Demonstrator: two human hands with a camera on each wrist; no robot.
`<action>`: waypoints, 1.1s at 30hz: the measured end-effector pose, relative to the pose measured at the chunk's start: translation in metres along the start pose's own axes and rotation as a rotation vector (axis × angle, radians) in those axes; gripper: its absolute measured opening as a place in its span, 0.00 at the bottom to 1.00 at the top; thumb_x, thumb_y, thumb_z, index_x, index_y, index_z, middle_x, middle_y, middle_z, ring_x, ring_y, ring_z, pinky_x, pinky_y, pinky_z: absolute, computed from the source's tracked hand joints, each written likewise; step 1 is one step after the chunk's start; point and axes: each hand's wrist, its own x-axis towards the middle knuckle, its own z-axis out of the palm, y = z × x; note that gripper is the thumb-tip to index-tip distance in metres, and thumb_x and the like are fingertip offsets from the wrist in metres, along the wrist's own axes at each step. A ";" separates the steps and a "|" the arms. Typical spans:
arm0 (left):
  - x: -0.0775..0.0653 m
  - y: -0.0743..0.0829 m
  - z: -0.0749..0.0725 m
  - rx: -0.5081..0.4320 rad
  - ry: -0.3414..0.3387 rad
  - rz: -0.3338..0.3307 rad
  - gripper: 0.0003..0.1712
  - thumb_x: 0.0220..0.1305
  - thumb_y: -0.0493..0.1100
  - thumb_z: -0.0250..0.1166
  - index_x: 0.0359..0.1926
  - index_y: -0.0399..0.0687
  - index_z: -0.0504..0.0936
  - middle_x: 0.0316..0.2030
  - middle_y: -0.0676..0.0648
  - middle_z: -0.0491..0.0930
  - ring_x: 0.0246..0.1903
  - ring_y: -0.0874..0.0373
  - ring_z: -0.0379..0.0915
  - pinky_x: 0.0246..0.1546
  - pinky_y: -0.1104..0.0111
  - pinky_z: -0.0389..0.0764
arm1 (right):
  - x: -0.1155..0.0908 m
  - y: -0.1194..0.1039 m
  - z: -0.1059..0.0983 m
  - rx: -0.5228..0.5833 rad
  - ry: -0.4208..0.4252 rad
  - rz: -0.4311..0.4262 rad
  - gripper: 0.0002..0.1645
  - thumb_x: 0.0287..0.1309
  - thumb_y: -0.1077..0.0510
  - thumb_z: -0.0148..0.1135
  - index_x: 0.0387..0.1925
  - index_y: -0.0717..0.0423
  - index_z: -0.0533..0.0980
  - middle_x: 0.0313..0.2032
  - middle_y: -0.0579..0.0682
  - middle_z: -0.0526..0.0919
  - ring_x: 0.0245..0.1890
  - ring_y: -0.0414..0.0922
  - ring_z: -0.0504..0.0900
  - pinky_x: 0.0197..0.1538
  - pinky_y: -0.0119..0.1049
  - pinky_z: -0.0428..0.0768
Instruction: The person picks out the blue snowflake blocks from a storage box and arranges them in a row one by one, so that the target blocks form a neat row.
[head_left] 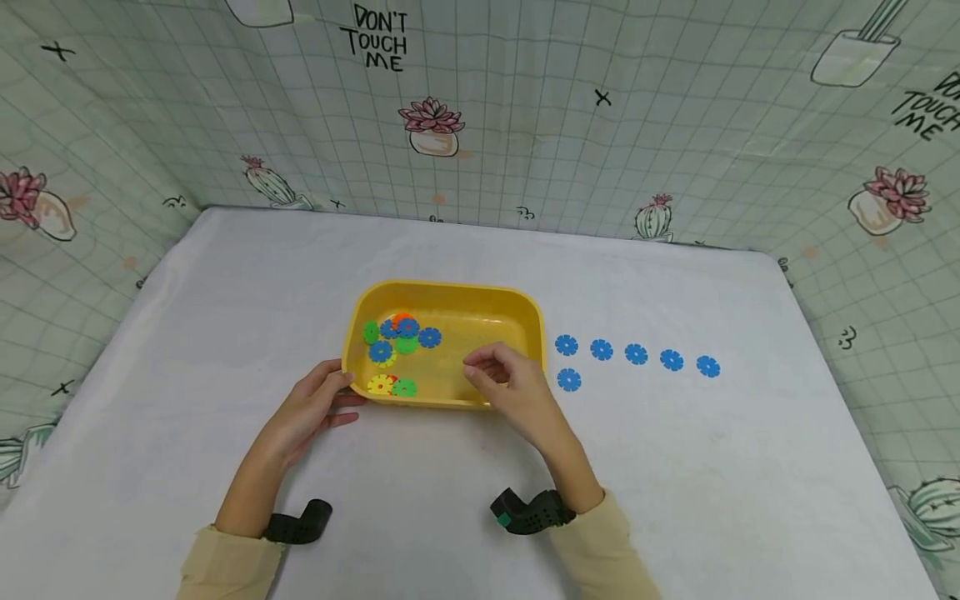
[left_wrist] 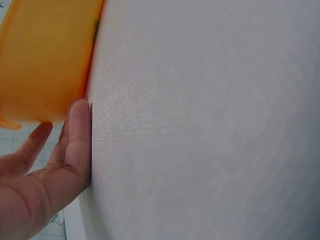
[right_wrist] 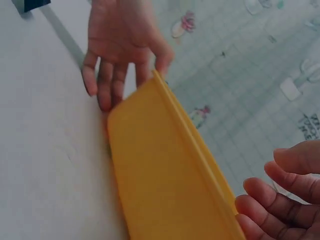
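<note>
A yellow tray point(head_left: 480, 302) lies on the white table, with several notched plastic discs point(head_left: 430, 337) in blue, green, yellow and orange gathered in its left part. My left hand point(head_left: 318, 404) rests against the tray's near left corner. In the left wrist view, that hand's fingers point(left_wrist: 79, 130) extend along the tray's outer side, low by the tabletop. Over the right part of the tray hovers my right hand point(head_left: 517, 392), its fingers loosely bent. The right wrist view shows those fingertips point(right_wrist: 252, 190) beside the tray rim, thumb and index apart, no disc visible between them.
Right of the tray, several blue discs point(head_left: 636, 354) lie in a spaced row on the white tablecloth point(head_left: 712, 475). One more blue disc point(head_left: 569, 380) sits below the row's left end. A patterned curtain point(head_left: 510, 108) stands behind the table and along both sides.
</note>
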 end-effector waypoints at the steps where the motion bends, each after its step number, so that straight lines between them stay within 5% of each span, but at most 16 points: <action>1: 0.000 0.000 0.000 0.001 0.002 0.000 0.29 0.70 0.50 0.42 0.67 0.39 0.55 0.56 0.34 0.69 0.45 0.58 0.75 0.45 0.70 0.81 | 0.002 0.000 0.004 0.004 -0.016 -0.009 0.12 0.60 0.56 0.58 0.42 0.58 0.77 0.36 0.51 0.80 0.35 0.43 0.76 0.42 0.29 0.78; 9: 0.001 -0.001 0.001 0.001 0.016 -0.010 0.30 0.70 0.50 0.43 0.67 0.39 0.55 0.56 0.34 0.69 0.46 0.56 0.75 0.44 0.70 0.81 | 0.016 -0.006 0.031 0.001 -0.119 -0.062 0.15 0.60 0.57 0.58 0.45 0.62 0.77 0.36 0.53 0.81 0.35 0.43 0.77 0.42 0.29 0.78; 18: 0.000 -0.002 0.001 -0.004 0.006 -0.001 0.30 0.70 0.51 0.43 0.67 0.39 0.56 0.55 0.34 0.69 0.44 0.59 0.76 0.44 0.71 0.81 | 0.033 -0.014 0.054 -0.078 -0.241 -0.009 0.15 0.58 0.60 0.58 0.47 0.60 0.77 0.32 0.49 0.79 0.32 0.41 0.74 0.35 0.24 0.74; 33: 0.000 -0.002 0.001 -0.019 0.002 0.015 0.31 0.70 0.50 0.44 0.67 0.37 0.55 0.54 0.34 0.70 0.44 0.58 0.76 0.43 0.70 0.81 | 0.063 -0.012 0.069 -0.171 -0.283 0.105 0.15 0.57 0.59 0.60 0.47 0.56 0.77 0.29 0.48 0.76 0.28 0.41 0.71 0.29 0.26 0.70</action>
